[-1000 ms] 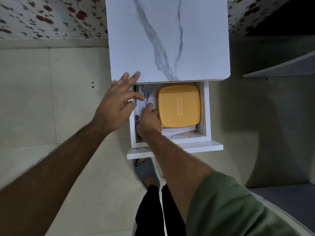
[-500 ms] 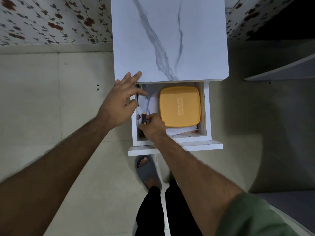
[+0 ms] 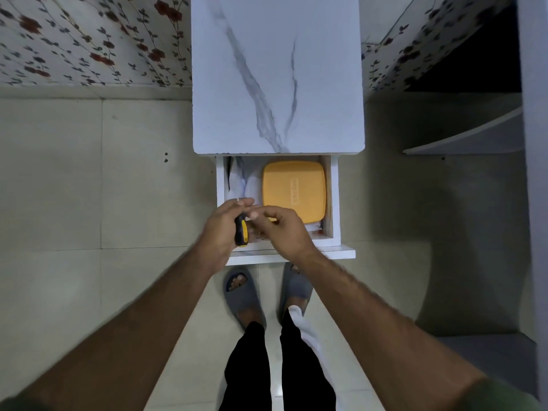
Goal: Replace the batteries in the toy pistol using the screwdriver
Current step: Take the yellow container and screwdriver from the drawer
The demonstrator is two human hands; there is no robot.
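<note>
— Gripping the screwdriver [image 3: 241, 233]? 
— Yes: the left hand [image 3: 221, 229] is curling its grip round the black-and-yellow handle above the open drawer [image 3: 334, 203], at six o'clock of the yellow box [image 3: 293, 191]. 
— The right hand [image 3: 284, 229]? 
— Curling beside it; whether it is holding anything, I cannot tell.

You are standing in a home, likely a bedroom corner. Floral wallpaper [image 3: 89, 40] covers the wall above a pale tiled floor [image 3: 59, 188]. A small marble-topped bedside table [image 3: 277, 69] has its drawer [image 3: 335, 203] pulled open, with papers [image 3: 249, 179] and a yellow lidded box [image 3: 293, 188] inside. You wear grey house slippers [image 3: 241, 295].
</note>
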